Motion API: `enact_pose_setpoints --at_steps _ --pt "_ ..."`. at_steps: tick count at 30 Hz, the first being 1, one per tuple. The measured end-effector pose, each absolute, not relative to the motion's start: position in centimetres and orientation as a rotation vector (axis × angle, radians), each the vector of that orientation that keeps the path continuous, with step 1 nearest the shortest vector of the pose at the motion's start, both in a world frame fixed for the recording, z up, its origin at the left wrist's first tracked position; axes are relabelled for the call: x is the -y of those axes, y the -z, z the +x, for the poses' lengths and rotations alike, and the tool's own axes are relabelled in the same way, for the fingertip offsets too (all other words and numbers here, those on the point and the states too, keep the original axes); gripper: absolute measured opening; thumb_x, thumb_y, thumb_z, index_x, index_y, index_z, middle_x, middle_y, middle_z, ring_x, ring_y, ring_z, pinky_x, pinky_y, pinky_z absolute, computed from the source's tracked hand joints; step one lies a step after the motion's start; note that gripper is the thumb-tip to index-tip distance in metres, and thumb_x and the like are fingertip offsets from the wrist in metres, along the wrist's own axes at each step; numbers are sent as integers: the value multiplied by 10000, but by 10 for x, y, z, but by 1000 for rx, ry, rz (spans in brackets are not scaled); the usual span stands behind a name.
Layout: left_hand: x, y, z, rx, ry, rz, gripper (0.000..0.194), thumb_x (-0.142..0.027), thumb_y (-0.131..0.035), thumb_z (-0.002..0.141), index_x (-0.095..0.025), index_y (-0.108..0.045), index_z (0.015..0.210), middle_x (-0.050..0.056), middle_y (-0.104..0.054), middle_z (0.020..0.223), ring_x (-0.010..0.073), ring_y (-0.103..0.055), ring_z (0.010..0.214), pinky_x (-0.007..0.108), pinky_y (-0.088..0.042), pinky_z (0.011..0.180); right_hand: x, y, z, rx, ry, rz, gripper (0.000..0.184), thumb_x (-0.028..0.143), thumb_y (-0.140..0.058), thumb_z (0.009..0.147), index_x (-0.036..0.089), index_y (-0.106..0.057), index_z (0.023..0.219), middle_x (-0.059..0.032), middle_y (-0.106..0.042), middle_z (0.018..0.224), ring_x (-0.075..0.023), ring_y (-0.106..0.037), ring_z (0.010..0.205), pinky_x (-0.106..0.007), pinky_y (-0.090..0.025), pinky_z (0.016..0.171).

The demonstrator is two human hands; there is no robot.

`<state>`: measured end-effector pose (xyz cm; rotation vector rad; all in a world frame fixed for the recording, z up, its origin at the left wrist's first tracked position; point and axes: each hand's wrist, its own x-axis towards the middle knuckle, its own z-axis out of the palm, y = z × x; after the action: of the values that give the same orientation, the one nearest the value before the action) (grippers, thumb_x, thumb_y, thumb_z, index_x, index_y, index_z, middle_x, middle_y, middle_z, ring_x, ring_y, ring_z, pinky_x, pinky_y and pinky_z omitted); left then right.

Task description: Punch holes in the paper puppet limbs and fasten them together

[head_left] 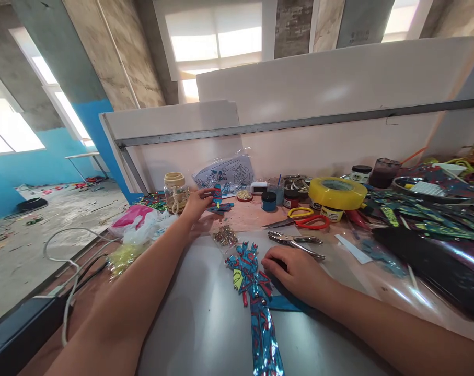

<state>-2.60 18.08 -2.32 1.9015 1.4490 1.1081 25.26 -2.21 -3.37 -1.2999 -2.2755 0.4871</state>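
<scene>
My left hand (197, 203) reaches to the back of the table, its fingertips closed on a small blue-and-red patterned piece (218, 194). More blue patterned scraps (221, 208) lie just below that piece. Loosely curled, my right hand (293, 269) rests on the grey work surface with no object visible in it. Close to its fingertips lies a shiny blue-and-red patterned cutout (263, 324) with a branching top and a yellow-green patch. A flat blue piece (286, 303) is partly under my right wrist. Beyond the cutout sits a bag of small beads or sequins (225, 236).
A hole punch (295, 240), red-and-yellow-handled scissors (315, 222), a yellow tape roll (337, 193) and a blue paint jar (268, 201) stand behind my right hand. A black case (432, 266) lies right. Cables (74, 266) run along the left edge. A glass jar (175, 194) stands back left.
</scene>
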Motion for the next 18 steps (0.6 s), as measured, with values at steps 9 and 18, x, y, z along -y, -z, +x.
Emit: enact_pose_setpoints --at_steps 9,18 --pt "-179 25 -11 -1567 -1015 1984 336 -318 -615 939 -146 -589 1226 92 -659 1146 208 -669 960 410 -580 826 22 35 251 2292 -484 -1335 302 342 -437 970 187 -672 861 -59 -706 872 -210 -616 817 -318 -420 742" --pt "-187 9 -51 -1926 -905 2242 324 -338 -589 951 -168 -587 1227 101 -606 1239 229 -625 1054 440 -546 890 20 38 252 2300 -472 -1332 294 331 -435 967 199 -678 867 -56 -709 878 -209 -622 817 -317 -422 743"
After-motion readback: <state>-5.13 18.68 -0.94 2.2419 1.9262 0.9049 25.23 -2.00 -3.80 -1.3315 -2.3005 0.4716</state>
